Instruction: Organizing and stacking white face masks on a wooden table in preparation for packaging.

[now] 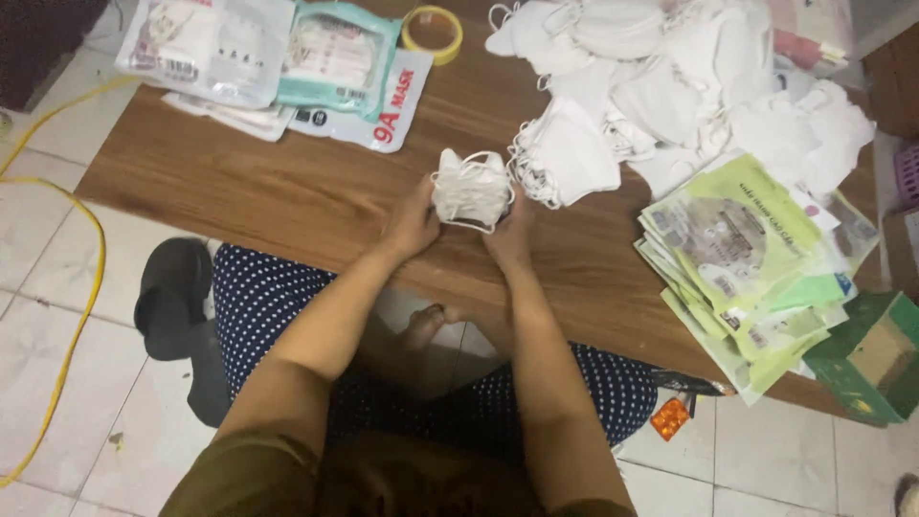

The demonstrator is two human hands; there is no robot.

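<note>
A: Hands?
B: I've got my left hand (414,222) and right hand (510,233) both clasping a small stack of white masks (471,188), held between them just above the wooden table (306,191).
A: Nearby?
B: Loose mask pile (670,86) beyond my right hand; green packets (756,268) further right.

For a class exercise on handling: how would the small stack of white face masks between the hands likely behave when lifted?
The stack of white masks looks soft and light, so it probably flexes. Both hands, left hand and right hand, press its sides, suggesting it could splay. Loose ear loops may snag.
</note>
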